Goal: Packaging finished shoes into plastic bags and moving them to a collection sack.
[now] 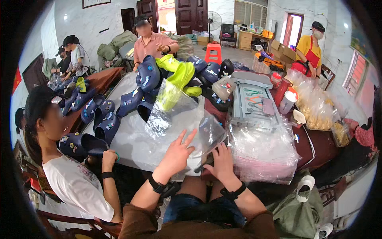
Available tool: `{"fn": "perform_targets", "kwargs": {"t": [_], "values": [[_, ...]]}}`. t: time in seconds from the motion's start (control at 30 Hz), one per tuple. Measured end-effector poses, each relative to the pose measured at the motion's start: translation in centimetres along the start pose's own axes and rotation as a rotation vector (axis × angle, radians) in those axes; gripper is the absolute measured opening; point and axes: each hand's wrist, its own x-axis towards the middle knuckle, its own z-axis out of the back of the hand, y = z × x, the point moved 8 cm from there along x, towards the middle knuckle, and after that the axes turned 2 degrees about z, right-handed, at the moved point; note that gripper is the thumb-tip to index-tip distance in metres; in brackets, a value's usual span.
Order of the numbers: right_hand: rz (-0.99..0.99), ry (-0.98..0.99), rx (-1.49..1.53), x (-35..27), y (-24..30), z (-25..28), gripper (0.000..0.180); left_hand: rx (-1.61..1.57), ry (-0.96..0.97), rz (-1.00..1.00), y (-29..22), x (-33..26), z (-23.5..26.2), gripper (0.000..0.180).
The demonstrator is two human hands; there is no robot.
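Observation:
A clear plastic bag (159,121) lies in front of me on the pale tabletop, with lime-green clogs (181,77) at and behind its far end. Over the bag's near part is my left hand (177,154), its fingers spread and nothing gripped. My right hand (221,161) rests by the bag's right corner, fingers stretched forward and thumb apart. Its fingertips are at the plastic edge; whether they press on it I cannot tell. Beyond the bag rises a heap of navy clogs (149,73) with small charms on them.
Right of my hands lies a stack of clear bags (264,153), behind it a grey tray (254,99) with coloured pieces. A red thermos (281,92) and filled bags (314,103) stand further right. At my left, a person (75,171) handles a navy clog (93,144). Other people stand beyond.

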Motion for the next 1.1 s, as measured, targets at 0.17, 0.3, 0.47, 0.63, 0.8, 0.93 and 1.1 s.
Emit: {"fn": "perform_targets", "kwargs": {"t": [0.17, 0.3, 0.47, 0.63, 0.8, 0.93, 1.1], "values": [[-0.14, 0.154, -0.061, 0.4, -0.4, -1.7, 0.081, 0.063, 0.102, 0.12, 1.0, -3.0, -1.7, 0.038], [-0.065, 0.1, -0.393, -1.0, -2.1, -3.8, 0.063, 0.029, 0.154, 0.137, 0.9, -4.3, -4.5, 0.044], [-0.038, -0.025, 0.074, -2.9, -2.6, 0.8, 0.022, -0.037, 0.115, 0.165, 1.5, -6.5, -7.8, 0.054], [-0.153, -0.432, 0.82, -7.6, -6.5, 7.7, 0.025, -0.083, 0.11, 0.04, 1.4, -7.1, -10.7, 0.061], [-0.489, -0.338, 1.138, -11.7, -8.4, 12.6, 0.016, -0.119, 0.21, 0.048, 0.5, -5.5, -11.1, 0.059], [-0.381, -0.384, 1.129, -12.9, -6.8, 16.7, 0.017, -0.316, 0.206, 0.105, 0.4, -5.6, -11.2, 0.076], [-0.418, -0.392, 1.293, -16.5, -8.3, 15.7, 0.022, -0.587, 0.123, 0.204, 2.0, -5.7, -10.9, 0.068]]}}
